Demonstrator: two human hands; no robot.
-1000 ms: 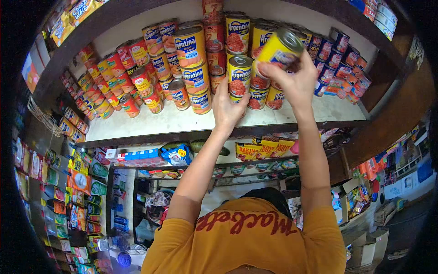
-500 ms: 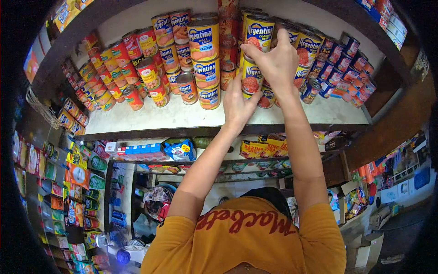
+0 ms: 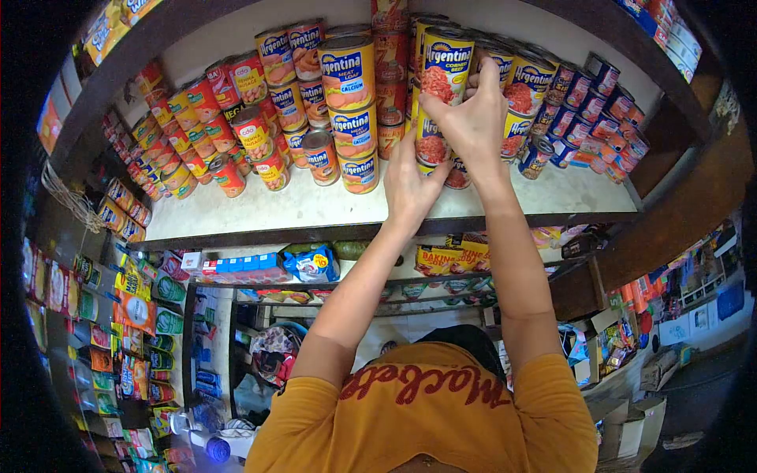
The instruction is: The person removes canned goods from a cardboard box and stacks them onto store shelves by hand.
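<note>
A yellow corned beef can [image 3: 446, 67] tops a stack at the front of the shelf, with my right hand [image 3: 471, 118] closed round its lower right side. Under it stands another corned beef can [image 3: 431, 143], which my left hand [image 3: 412, 180] holds low down, thumb on the right and fingers on the left. Left of my hands is a stack of meat loaf cans [image 3: 348, 75]. More corned beef cans [image 3: 527, 87] stand stacked to the right, partly behind my right hand.
The white shelf [image 3: 268, 213] has a dark front edge. Vienna sausage cans [image 3: 254, 135] stand at the left, small blue-topped cans [image 3: 579, 102] at the right. Baking soda packs [image 3: 441, 260] and a blue pack [image 3: 312, 264] sit on the shelf below. A dark beam crosses above.
My right hand has brought the raised, tilted can left onto the stack, where it now stands upright. My left hand has stayed on the lower can. The view has shifted slightly.
</note>
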